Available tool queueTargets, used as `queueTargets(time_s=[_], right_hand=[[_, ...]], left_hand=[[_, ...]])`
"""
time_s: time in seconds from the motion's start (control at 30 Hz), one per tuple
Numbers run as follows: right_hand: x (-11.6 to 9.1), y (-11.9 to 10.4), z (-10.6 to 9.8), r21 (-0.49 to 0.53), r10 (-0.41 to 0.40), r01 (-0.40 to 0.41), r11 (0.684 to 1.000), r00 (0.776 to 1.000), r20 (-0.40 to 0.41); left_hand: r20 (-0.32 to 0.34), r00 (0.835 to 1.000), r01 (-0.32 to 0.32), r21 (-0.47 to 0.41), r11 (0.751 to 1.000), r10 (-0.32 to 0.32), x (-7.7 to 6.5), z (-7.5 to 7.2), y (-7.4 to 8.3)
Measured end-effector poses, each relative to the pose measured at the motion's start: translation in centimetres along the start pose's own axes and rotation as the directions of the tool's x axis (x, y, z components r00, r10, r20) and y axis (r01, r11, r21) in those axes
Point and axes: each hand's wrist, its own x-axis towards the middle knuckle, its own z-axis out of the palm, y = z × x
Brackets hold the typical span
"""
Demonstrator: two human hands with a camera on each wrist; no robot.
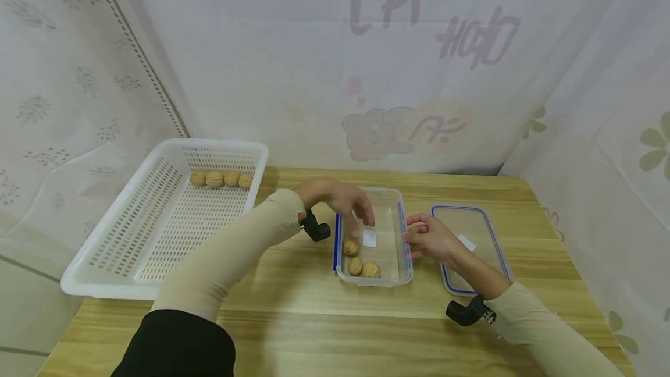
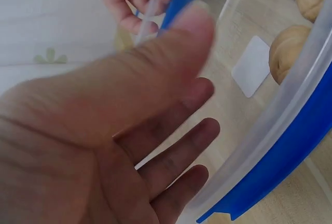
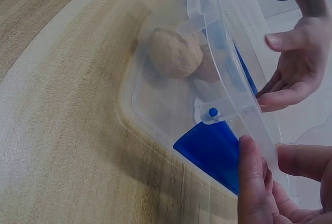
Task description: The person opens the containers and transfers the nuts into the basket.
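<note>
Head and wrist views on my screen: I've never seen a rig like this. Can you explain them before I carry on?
No robot here: this is bare-handed work. The wide picture comes from a camera worn on the head; the two closer ones come from a camera on each wrist. On the wooden table sit a white basket with four walnuts, a clear container with three more walnuts, and a blue-edged lid. The right hand pinches the container's side; the left hand is over the container, fingers relaxed, holding nothing.
</note>
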Motion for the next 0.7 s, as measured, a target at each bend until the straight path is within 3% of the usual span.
queueTargets(time_s=[0.23, 0.47, 0.7], right_hand=[[-0.1, 0.0, 0.0, -0.003, 0.002, -0.002, 1.0, 1.0, -0.004], [-0.1, -0.1, 0.1, -0.016, 0.014, -0.015, 1.0, 1.0, -0.017], [-0.1, -0.1, 0.1, -0.015, 0.01, -0.01, 1.0, 1.0, -0.017]], left_hand=[[0.065, 0.997, 0.037, 0.08, 0.996, -0.042, 1.1, 0.2, 0.5], [0.141, 0.982, 0.11, 0.123, 0.986, -0.127, 2.0, 0.8, 1.4], [0.137, 0.962, 0.2, 0.227, 0.953, -0.235, 2.7, 1.5, 1.8]])
